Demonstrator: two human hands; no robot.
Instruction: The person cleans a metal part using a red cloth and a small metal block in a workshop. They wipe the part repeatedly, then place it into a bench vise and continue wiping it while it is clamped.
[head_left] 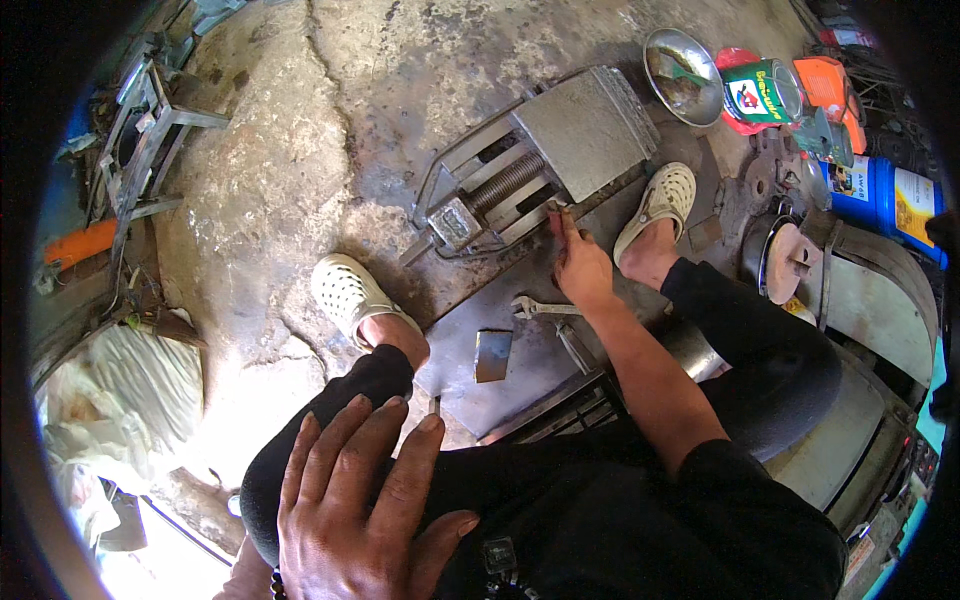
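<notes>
A grey metal machine vise (pixel 590 130) lies on the floor ahead of me, its threaded screw (pixel 508 184) showing between the rails. My right hand (pixel 583 265) reaches to the vise's near side. Its forefingers stretch out and touch the rail beside the screw; I make out nothing held in them. My left hand (pixel 365 500) is raised in the foreground, back up, fingers apart, holding nothing. Between my feet, on a flat metal plate (pixel 455 375), lie a small rectangular metal piece (pixel 493 356) and an open-end wrench (pixel 545 308).
At the far right are a metal bowl (pixel 683 80), a green can (pixel 765 92) and a blue bucket (pixel 870 195). A round disc (pixel 790 262) stands nearer. My light clogs (pixel 350 298) flank the plate. A metal frame stand (pixel 145 140) is at left.
</notes>
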